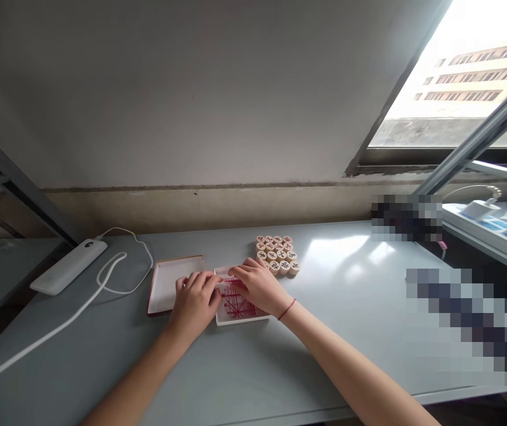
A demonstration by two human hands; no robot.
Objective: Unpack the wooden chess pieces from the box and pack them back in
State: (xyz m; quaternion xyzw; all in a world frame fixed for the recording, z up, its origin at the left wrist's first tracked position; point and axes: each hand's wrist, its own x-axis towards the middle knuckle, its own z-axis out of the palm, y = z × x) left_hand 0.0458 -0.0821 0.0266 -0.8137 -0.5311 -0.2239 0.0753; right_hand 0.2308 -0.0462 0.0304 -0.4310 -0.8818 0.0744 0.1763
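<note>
A shallow white box (242,322) stands on the desk, and a see-through Chinese chessboard sheet (239,307) with crossed red lines lies in it, folded or crumpled. My left hand (195,296) is at the box's left side, its bent fingers and thumb closed at the edge. Over the upper part of the sheet is my right hand (260,287), fingers curled down onto it; its palm hides the box's right part. Behind the box, round wooden Chinese chess pieces (280,255) with red and black characters are stacked in a tight block.
To the left, the box lid (173,278) lies with its white inside up. A white power strip (69,266) and its cable (76,322) occupy the desk's left side. The wall (213,207) borders the back; metal posts (470,148) rise at both sides. Blurred-out patches cover things at right.
</note>
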